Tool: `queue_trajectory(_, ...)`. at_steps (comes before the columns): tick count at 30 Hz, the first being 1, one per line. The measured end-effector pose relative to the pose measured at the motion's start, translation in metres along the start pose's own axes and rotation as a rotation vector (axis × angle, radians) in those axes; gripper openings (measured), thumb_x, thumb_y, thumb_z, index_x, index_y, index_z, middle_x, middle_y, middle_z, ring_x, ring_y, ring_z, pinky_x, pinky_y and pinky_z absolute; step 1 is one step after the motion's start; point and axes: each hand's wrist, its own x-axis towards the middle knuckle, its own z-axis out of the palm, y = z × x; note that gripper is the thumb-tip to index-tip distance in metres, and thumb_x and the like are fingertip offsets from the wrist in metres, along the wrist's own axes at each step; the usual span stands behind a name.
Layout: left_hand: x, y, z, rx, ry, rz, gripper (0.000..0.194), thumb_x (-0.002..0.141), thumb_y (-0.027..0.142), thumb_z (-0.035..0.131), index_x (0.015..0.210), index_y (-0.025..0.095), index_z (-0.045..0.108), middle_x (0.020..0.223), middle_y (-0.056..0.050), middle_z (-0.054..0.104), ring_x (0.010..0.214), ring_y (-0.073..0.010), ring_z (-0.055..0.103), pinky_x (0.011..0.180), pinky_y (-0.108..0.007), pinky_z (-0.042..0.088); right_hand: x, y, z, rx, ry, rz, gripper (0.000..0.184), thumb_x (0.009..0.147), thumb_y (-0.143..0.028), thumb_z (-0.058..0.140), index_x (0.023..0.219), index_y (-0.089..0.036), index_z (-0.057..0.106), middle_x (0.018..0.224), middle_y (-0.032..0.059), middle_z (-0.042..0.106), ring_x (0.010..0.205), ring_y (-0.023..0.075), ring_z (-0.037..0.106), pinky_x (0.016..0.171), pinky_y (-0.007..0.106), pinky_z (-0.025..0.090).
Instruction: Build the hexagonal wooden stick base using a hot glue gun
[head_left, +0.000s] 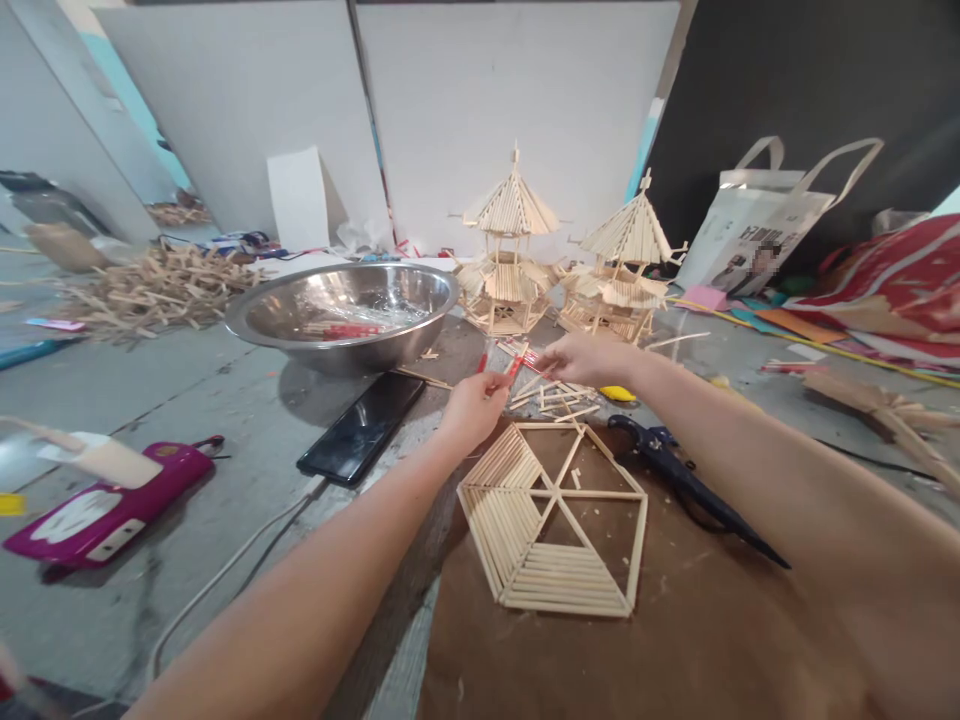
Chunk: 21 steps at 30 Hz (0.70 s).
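Note:
My left hand [476, 405] is closed in a pinch on a narrow red strip with pale marks [517, 367], just behind the stick frame. My right hand [581, 358] faces it from the right, fingers pinched together low over a heap of loose wooden sticks [559, 398]. What lies between its fingertips is too small to make out. Nearer to me, a flat six-sided stick frame [570, 493] rests on a brown board [540, 665]. Three of its triangular sections are filled with rows of sticks; the others are mostly bare.
Two stick pagodas [514, 205] [630, 235] stand behind my hands. A steel bowl [337, 345] and a phone [364, 425] are left. A dark pointed tool [697, 490] lies right. A purple power strip [150, 500], stick pile [161, 285] and white bag [750, 230] lie farther out.

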Motion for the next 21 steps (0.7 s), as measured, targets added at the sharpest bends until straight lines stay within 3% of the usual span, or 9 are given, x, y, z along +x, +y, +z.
queue_trajectory(4,-0.002,0.005,-0.002,0.06,-0.014,0.022,0.026,0.071,0.023,0.045,0.09,0.014,0.06,0.088,-0.004,0.064,0.078,-0.0128,0.056,0.074,-0.022,0.041,-0.004,-0.002,0.016,0.012,0.078,0.047,0.026,0.071,-0.016,0.044,0.089,-0.016,0.062,0.078,0.0006,0.066,0.065,0.0102,0.06,0.062,0.018,0.042)
queue_trajectory(7,-0.003,0.007,-0.003,0.1,-0.031,0.033,0.026,0.071,0.023,0.045,0.091,0.015,0.06,0.09,-0.004,0.063,0.081,-0.013,0.056,0.075,-0.022,0.041,-0.008,0.001,0.023,0.021,0.125,0.091,0.032,0.075,-0.018,0.037,0.101,-0.017,0.056,0.089,0.0003,0.064,0.061,0.007,0.059,0.058,0.016,0.042)
queue_trajectory(9,-0.004,0.008,-0.004,0.118,-0.039,0.041,0.026,0.072,0.024,0.045,0.092,0.015,0.06,0.09,-0.003,0.063,0.082,-0.013,0.056,0.075,-0.021,0.041,-0.011,0.005,0.023,0.0,0.155,0.131,0.033,0.076,-0.018,0.037,0.104,-0.017,0.054,0.094,0.0012,0.062,0.066,0.0078,0.059,0.059,0.017,0.041)
queue_trajectory(12,-0.005,0.008,-0.004,0.144,-0.044,0.058,0.027,0.072,0.025,0.044,0.092,0.016,0.06,0.091,-0.003,0.063,0.082,-0.013,0.057,0.074,-0.02,0.041,-0.014,0.013,0.022,-0.071,0.181,0.178,0.028,0.074,-0.021,0.041,0.094,-0.017,0.06,0.092,0.0029,0.063,0.079,0.0126,0.057,0.067,0.02,0.04)
queue_trajectory(16,-0.005,0.006,-0.003,0.212,-0.047,0.09,0.026,0.072,0.025,0.043,0.089,0.017,0.061,0.091,-0.002,0.064,0.083,-0.015,0.057,0.074,-0.023,0.042,-0.012,0.017,0.026,-0.16,0.138,0.19,0.024,0.072,-0.024,0.045,0.087,-0.022,0.063,0.086,0.002,0.064,0.079,0.0142,0.056,0.066,0.022,0.039)
queue_trajectory(21,-0.004,0.004,-0.003,0.266,-0.05,0.101,0.026,0.072,0.025,0.042,0.088,0.019,0.061,0.089,-0.002,0.064,0.083,-0.0159,0.057,0.073,-0.024,0.042,-0.001,0.003,0.039,-0.222,0.061,0.127,0.025,0.068,-0.027,0.05,0.09,-0.027,0.062,0.088,0.0013,0.063,0.079,0.0155,0.055,0.063,0.023,0.038)
